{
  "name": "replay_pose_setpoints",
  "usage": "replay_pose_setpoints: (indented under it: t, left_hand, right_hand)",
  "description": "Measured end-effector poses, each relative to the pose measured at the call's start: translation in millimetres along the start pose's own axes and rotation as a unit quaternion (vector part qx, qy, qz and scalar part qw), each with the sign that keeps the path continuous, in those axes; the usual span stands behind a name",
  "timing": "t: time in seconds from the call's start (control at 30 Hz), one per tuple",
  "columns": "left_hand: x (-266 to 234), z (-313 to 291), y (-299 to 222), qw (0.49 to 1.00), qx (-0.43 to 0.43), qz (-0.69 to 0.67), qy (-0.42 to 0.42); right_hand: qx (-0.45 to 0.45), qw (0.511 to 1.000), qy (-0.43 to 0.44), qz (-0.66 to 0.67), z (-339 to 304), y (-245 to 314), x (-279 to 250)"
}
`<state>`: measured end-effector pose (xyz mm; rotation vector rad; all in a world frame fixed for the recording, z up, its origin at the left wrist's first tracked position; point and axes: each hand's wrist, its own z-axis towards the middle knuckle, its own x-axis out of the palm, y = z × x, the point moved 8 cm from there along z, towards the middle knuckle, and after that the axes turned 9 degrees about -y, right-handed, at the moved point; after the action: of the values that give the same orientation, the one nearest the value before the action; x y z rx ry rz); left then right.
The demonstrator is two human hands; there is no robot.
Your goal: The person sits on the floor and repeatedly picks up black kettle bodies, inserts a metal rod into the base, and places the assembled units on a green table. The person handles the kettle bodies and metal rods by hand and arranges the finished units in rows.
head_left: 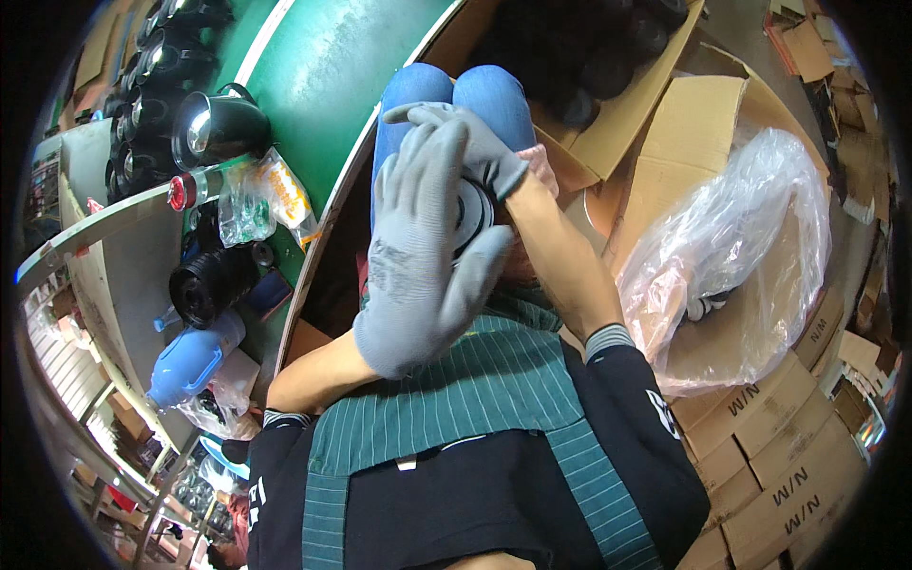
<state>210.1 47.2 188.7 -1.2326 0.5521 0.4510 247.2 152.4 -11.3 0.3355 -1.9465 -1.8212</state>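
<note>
Both my hands wear grey knit gloves and are crossed close together above my lap. My left hand (413,252) is nearer the camera, its fingers stretched out and its thumb apart. A round black part (474,215) with a pale ring shows between that thumb and fingers; the rest of it is hidden behind the hand. My right hand (483,152) bends over the far side of the round part. Some of its fingers reach left and pass under the left hand's fingertips, so its grip is partly covered.
Left stands a green-topped table (328,71) with glossy black pots (220,128), a red-lidded jar (188,191), plastic bags (252,204) and a blue bottle (195,364). Right are an open carton (655,71) of dark items, a clear plastic bag (731,256) and stacked flat cartons (760,456).
</note>
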Motion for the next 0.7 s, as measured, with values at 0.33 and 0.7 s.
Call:
replay_pose_setpoints:
  t: [0.33, 0.7]
  left_hand:
    - [-33, -4, 103, 0.994, -0.096, -0.013, -0.051]
    - [62, 70, 157, 0.908, -0.115, -0.344, 0.211]
  right_hand:
    - [0.071, 0.916, -0.033, 0.393, -93, 36, -26]
    - [-0.232, 0.923, 0.229, -0.203, -117, 159, 34]
